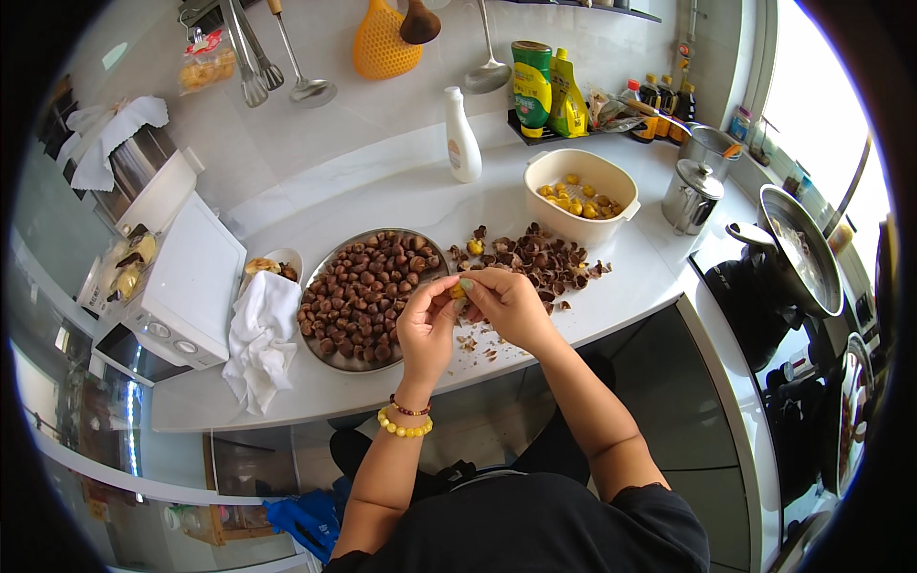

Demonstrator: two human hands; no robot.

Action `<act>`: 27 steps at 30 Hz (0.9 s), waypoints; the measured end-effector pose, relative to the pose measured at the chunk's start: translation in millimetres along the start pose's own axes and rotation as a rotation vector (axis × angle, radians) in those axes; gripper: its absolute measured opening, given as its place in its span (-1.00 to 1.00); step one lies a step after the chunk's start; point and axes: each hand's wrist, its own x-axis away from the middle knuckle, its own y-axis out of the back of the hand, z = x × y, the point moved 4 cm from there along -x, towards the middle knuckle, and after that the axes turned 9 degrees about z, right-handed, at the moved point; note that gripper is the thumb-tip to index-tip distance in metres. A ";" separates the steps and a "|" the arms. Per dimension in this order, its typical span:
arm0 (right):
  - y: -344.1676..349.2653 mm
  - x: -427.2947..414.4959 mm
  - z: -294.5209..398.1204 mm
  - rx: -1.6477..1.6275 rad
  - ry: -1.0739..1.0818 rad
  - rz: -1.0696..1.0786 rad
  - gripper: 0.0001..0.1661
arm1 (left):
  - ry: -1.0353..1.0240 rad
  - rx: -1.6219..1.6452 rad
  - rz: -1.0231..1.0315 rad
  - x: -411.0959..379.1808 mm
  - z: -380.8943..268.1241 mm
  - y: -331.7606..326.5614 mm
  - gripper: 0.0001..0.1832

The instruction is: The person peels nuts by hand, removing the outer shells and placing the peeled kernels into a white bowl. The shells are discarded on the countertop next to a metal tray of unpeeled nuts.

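Note:
Between the fingertips of my left hand [428, 326] and my right hand [510, 304] is a yellow chestnut kernel [457, 290], partly hidden by the fingers. Both hands are above the counter, at the right edge of a round metal tray [344, 364] heaped with brown unpeeled chestnuts [365, 286]. Beyond my right hand spreads a pile of broken chestnut shells [548, 258], with one yellow kernel [475, 247] at its left end. Farther back, a cream plastic basin [580, 222] holds several yellow kernels [573, 204] and some brown bits.
A white cloth [263, 336] and a small bowl [290, 259] lie left of the tray, beside a white microwave oven [190, 265]. Behind stands a white bottle [463, 140]. To the right are a lidded steel pot [691, 197] and a pan [802, 251] at the black stovetop [745, 322].

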 end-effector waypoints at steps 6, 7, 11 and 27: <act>4.4 2.8 9.6 0.112 -0.030 0.077 -0.71 | -0.050 -0.083 0.001 0.6 -10.0 -1.9 -0.69; 5.1 2.8 11.6 0.122 -0.037 0.094 -0.70 | -0.070 -0.101 -0.001 0.4 -12.2 -2.0 -0.69; 8.2 2.3 10.0 0.125 0.064 0.038 -0.69 | -0.067 -0.101 -0.004 0.2 -14.8 -3.7 -0.72; -3.5 14.6 20.2 0.581 0.332 -0.104 -0.81 | 0.307 0.323 -0.217 9.4 -16.4 -13.6 -0.72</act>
